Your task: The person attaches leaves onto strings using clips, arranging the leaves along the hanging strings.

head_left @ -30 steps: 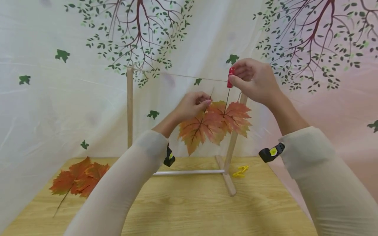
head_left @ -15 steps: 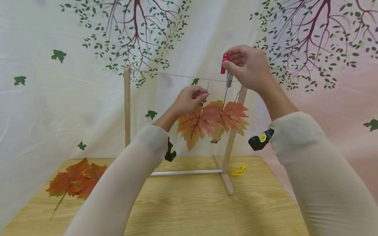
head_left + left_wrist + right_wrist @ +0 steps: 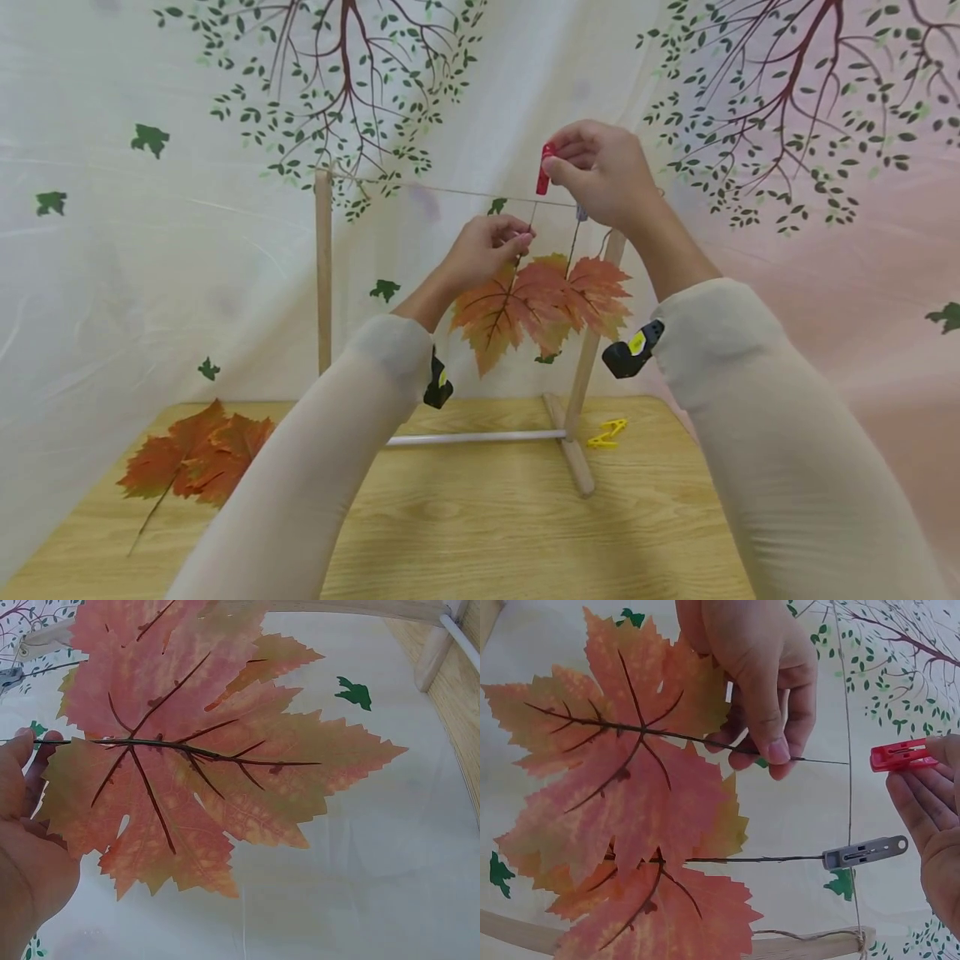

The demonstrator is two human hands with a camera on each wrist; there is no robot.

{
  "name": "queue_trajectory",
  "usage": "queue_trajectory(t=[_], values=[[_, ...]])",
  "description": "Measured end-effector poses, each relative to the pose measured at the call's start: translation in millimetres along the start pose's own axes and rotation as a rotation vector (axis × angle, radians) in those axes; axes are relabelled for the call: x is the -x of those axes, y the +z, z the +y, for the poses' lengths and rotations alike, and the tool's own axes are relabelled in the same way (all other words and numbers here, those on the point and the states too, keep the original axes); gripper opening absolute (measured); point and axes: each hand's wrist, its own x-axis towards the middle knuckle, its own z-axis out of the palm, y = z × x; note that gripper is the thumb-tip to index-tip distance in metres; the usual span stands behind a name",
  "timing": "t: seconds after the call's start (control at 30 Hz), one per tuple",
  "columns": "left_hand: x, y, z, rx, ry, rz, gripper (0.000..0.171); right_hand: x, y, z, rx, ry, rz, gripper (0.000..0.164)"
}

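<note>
My left hand (image 3: 491, 254) pinches the thin dark stem of an orange-and-green artificial maple leaf (image 3: 247, 757); the stem's tip reaches up to the string (image 3: 848, 712). Between thumb and fingers, my right hand (image 3: 600, 171) holds a red clothespin (image 3: 900, 755) just above the string, apart from it. A grey clothespin (image 3: 864, 852) grips the string and the stem of a second maple leaf (image 3: 682, 915), which hangs partly behind the first. In the head view my right hand covers most of that grey clothespin.
The string runs between two wooden posts (image 3: 324, 275) of a stand with a white crossbar (image 3: 480, 437). Yellow clothespins (image 3: 607, 433) lie by its right foot (image 3: 577, 467). More maple leaves (image 3: 198, 458) lie at the table's left. A printed cloth (image 3: 247, 208) hangs behind.
My right hand has moved left with the red clothespin, away from the grey clothespin towards the held stem. My left hand has raised the leaf slightly, bringing its stem tip to the string.
</note>
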Motion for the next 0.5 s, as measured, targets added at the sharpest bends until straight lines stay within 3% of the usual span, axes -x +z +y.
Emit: queue_trajectory(t=[0.5], values=[[-2.0, 3.3, -3.8, 0.014, 0.021, 0.009, 0.023, -5.5, 12.3, 1.6, 0.007, 0.009, -0.028, 0.028]])
